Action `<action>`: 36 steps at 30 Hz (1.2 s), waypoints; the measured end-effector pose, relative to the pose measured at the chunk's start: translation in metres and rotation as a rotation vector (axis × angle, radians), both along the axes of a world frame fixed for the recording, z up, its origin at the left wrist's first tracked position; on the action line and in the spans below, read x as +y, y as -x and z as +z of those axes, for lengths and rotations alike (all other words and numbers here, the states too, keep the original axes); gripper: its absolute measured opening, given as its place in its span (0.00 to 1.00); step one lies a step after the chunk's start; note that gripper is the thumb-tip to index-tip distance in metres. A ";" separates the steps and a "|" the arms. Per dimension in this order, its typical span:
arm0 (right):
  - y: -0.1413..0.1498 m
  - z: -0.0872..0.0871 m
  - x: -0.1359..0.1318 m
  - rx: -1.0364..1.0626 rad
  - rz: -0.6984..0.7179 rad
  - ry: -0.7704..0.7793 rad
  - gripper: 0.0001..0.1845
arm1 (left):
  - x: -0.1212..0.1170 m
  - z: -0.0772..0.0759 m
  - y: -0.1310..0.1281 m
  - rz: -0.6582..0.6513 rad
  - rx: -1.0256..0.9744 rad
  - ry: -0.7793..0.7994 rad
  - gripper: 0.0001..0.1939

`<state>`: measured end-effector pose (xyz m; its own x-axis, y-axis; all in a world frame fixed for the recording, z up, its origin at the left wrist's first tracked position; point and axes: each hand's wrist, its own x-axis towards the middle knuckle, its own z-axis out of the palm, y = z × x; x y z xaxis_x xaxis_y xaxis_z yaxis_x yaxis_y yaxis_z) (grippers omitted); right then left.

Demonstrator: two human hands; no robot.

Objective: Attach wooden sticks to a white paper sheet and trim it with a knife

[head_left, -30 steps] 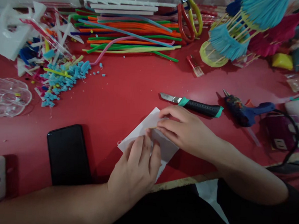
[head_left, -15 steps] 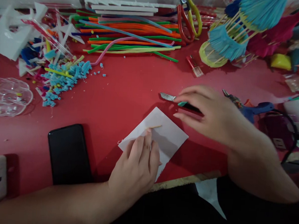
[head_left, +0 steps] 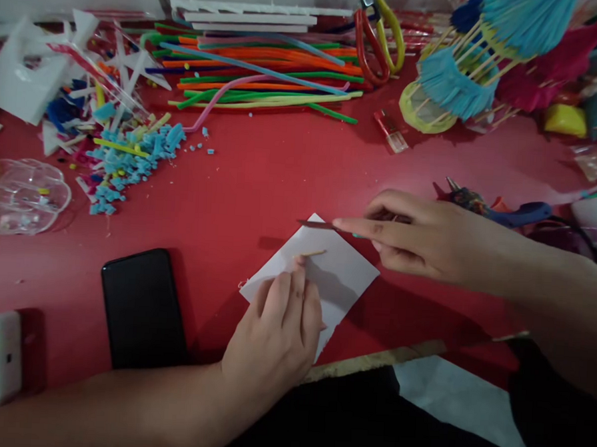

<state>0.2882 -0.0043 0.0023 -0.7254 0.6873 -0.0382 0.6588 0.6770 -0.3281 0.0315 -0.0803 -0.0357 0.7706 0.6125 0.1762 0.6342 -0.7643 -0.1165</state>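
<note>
on the near sheet (head_left: 336,259), the left hand (head_left: 275,329), fingers bunched, holds a stick (head_left: 317,253); the right hand (head_left: 408,236) grips a knife (head_left: 319,224).

On the table (head_left: 220,199) I see the stick (head_left: 315,254) on the sheet (head_left: 343,272), my left hand (head_left: 276,322) at its left end. My right hand (head_left: 410,236) holds the knife (head_left: 321,225) over the sheet's far corner. The phone (head_left: 141,309) lies left, the glue gun (head_left: 522,214) right; pipe cleaners (head_left: 266,75) lie behind, scissors (head_left: 365,50) to their right.
</note>
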 end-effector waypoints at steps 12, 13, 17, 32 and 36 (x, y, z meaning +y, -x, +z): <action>-0.005 -0.009 0.018 -0.103 0.244 0.038 0.26 | -0.002 -0.002 0.002 0.007 0.002 -0.003 0.21; -0.004 -0.008 0.018 -0.106 0.244 0.035 0.26 | -0.002 -0.002 0.002 0.007 0.003 0.000 0.21; 0.000 -0.004 0.019 -0.125 0.248 0.011 0.27 | -0.001 0.000 0.001 0.012 0.006 0.009 0.22; 0.006 0.001 0.028 -0.135 0.267 -0.014 0.34 | -0.001 0.000 0.001 0.038 -0.001 -0.008 0.20; 0.007 0.001 0.026 -0.166 0.248 -0.054 0.35 | -0.002 0.000 0.001 0.029 -0.012 -0.014 0.20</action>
